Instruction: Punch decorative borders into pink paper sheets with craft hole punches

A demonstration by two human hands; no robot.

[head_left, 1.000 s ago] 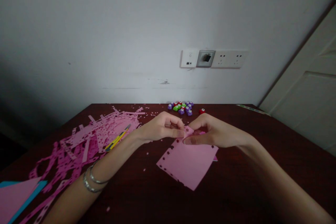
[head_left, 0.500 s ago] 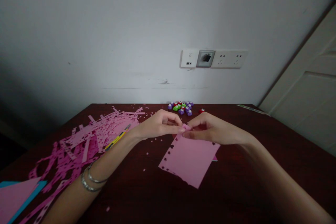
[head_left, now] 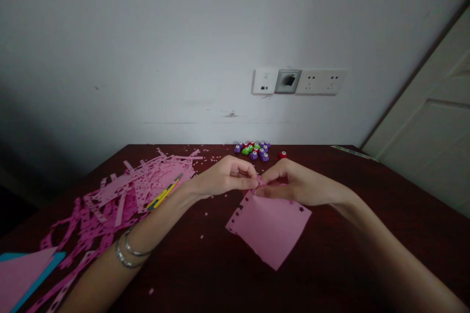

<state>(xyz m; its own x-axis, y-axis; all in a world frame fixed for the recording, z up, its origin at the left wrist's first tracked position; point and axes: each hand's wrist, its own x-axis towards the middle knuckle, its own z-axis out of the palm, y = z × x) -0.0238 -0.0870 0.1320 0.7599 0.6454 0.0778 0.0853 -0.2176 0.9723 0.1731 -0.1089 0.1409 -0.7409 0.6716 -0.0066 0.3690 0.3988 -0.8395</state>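
Note:
A square sheet of pink paper (head_left: 273,230) with small punched shapes along its edges hangs tilted over the dark table. At its top corner, my left hand (head_left: 235,176) pinches the paper between thumb and fingers. Close against it, my right hand (head_left: 293,186) grips the same corner, thumb in front. The paper bunches between the two hands, and the fingertips hide most of that corner. Behind the hands sits a cluster of small purple, green and red craft punches (head_left: 253,149), with a single red punch (head_left: 282,155) apart to the right.
Pink punched strips (head_left: 121,195) lie heaped on the left of the table (head_left: 205,283). A yellow utility knife (head_left: 165,194) rests on them. Pink and blue sheets (head_left: 29,274) lie at the lower left. A thin strip (head_left: 354,153) is at the back right, below wall sockets (head_left: 321,82).
The pink sheet has swung slightly down and right, and its top corner is more bunched. Both hands stay at the corner, the right one slightly lower.

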